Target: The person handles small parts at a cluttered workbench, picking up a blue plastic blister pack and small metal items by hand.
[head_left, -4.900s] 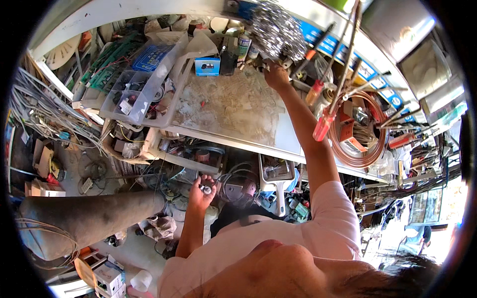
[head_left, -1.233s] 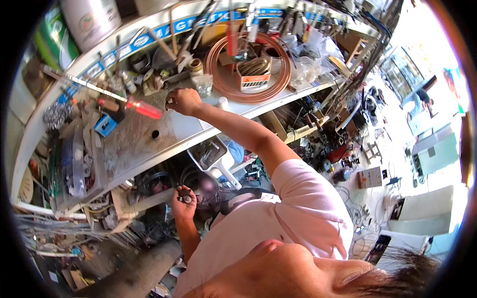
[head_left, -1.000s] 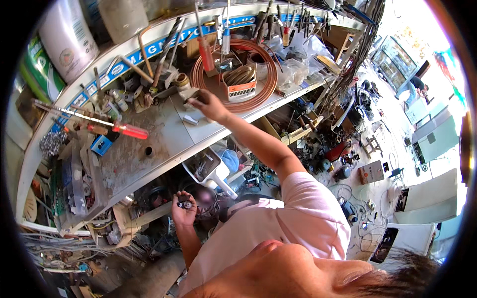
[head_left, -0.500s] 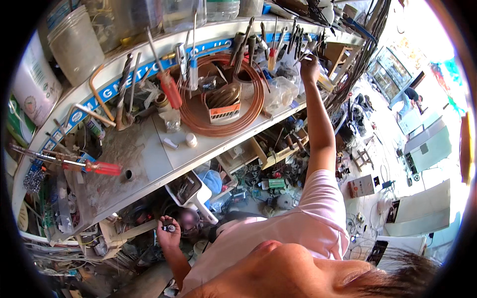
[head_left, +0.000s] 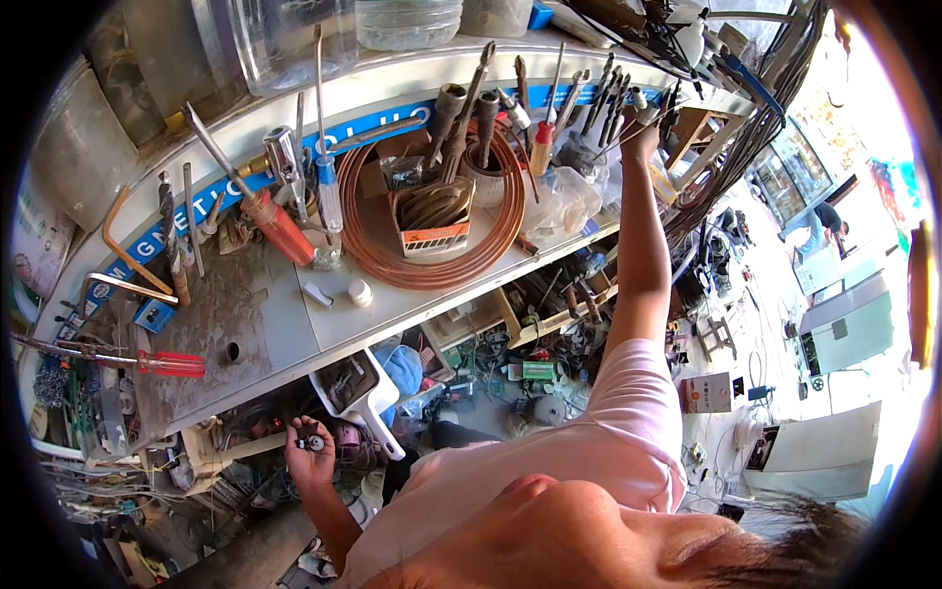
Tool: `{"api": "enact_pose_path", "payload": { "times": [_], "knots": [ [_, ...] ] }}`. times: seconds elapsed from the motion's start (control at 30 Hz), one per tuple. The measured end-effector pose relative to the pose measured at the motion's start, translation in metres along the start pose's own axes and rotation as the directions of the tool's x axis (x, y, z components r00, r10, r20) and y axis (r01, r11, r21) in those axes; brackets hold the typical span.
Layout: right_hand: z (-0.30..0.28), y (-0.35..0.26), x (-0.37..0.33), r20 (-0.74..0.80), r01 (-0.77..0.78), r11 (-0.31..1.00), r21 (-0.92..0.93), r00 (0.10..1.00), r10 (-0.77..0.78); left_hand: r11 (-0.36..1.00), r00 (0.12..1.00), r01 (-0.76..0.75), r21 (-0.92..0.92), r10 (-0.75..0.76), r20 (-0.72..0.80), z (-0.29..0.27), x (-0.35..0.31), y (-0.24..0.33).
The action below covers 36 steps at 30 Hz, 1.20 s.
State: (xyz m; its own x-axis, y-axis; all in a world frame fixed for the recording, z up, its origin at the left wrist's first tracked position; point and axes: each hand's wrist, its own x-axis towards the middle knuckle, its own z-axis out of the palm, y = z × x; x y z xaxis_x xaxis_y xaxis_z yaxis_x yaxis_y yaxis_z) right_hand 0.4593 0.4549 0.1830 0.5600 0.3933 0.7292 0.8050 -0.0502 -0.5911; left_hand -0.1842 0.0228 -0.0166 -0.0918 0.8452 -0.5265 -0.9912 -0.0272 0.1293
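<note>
The right hand (head_left: 640,137) is stretched up at full arm's length to hanging tools (head_left: 599,98); whether the fingers are closed can't be told. The left hand (head_left: 309,452) is held low, palm up, fingers curled round a small dark metal part (head_left: 312,441). A cluttered white workbench (head_left: 392,304) w/ copper tube coil (head_left: 432,265) is seen above the left fingers.
</note>
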Motion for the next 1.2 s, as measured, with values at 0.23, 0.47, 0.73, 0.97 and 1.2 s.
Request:
{"api": "enact_pose_path", "payload": {
  "times": [0.23,0.47,0.73,0.97,1.2],
  "knots": [
    [-0.058,-0.055,-0.134,0.914,-0.883,-0.24,0.403,0.376,0.153,0.998,0.997,0.032,-0.055,-0.028,0.065,-0.004,0.01,0.01],
    [-0.114,-0.241,-0.295,0.842,-0.67,0.546,0.503,0.239,-0.483,0.996,0.995,0.078,-0.041,-0.075,0.07,0.011,0.016,0.026],
    [-0.144,-0.392,-0.5,0.518,-0.456,0.546,0.703,-0.199,-0.832,0.991,0.987,0.048,-0.121,-0.029,0.157,-0.009,-0.004,0.063],
    [-0.172,-0.452,-0.542,0.399,-0.311,0.482,0.819,-0.296,-0.868,0.96,0.955,0.041,-0.278,0.044,0.293,-0.05,-0.02,0.097],
    [-0.114,-0.499,-0.547,0.518,-0.196,0.554,0.809,-0.205,-0.83,0.934,0.987,-0.079,-0.347,0.123,0.105,-0.11,-0.028,0.123]
  ]
}}
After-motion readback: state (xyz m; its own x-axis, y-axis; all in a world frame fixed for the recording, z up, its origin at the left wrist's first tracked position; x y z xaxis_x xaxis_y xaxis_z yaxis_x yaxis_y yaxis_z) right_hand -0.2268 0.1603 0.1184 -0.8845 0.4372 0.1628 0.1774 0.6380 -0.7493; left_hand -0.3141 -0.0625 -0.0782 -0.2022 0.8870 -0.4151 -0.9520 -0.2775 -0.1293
